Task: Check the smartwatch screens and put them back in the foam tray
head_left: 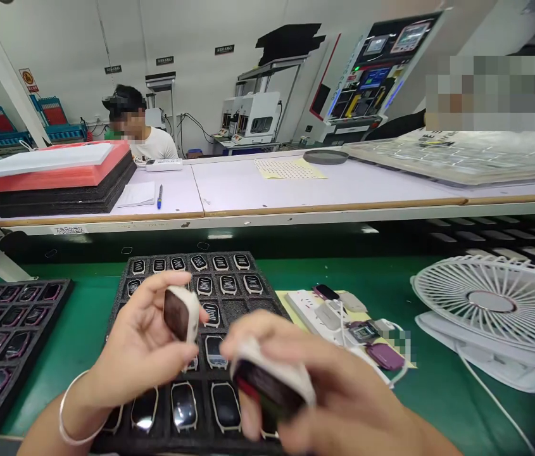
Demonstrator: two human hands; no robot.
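My left hand [141,351] is closed on a white-cased smartwatch body [180,313] with a dark screen, held up above a black foam tray [243,310]. My right hand [324,396], blurred by motion, grips a second white-cased watch body [270,380] with a dark screen, low at the centre. The tray below both hands holds several watch bodies [204,285] in rows; some pockets on its right side stand vacant. A bracelet circles my left wrist.
A second black tray [42,304] of watches lies at the left on the green mat. A power strip [312,310] with chargers and cables sits right of the tray. A white fan [495,310] lies at the right. Behind a raised shelf [324,206], another person sits.
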